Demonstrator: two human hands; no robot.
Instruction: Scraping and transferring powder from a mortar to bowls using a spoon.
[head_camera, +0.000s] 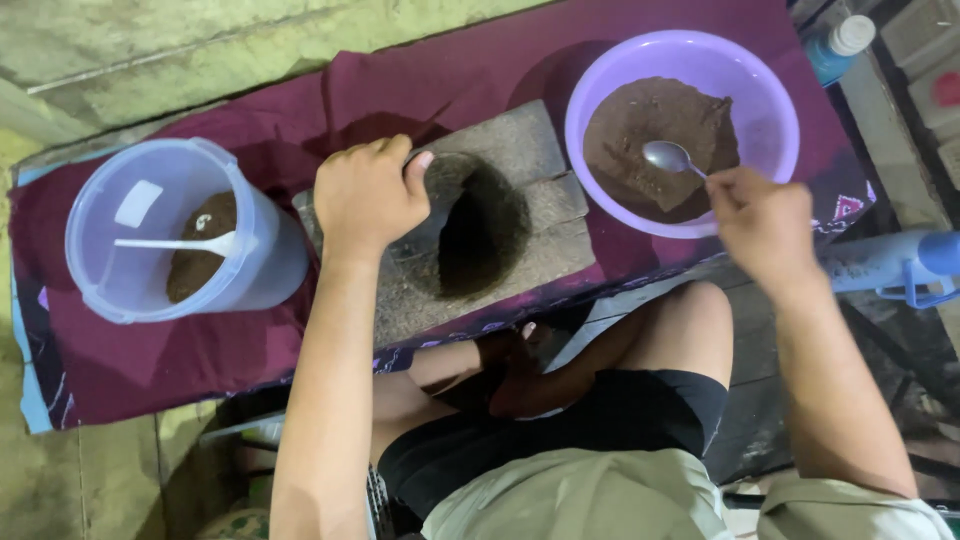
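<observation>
Maroon cloth (150, 350) over concrete floor (150, 40)

Left hand (370, 195) grips mortar (470, 225) rim, frame centre. Right hand (762, 222) holds spoon (672, 157) over brown paste in purple bowl (775, 95), upper right. Clear tub (150, 235) with white spoon (180, 243), left.
</observation>
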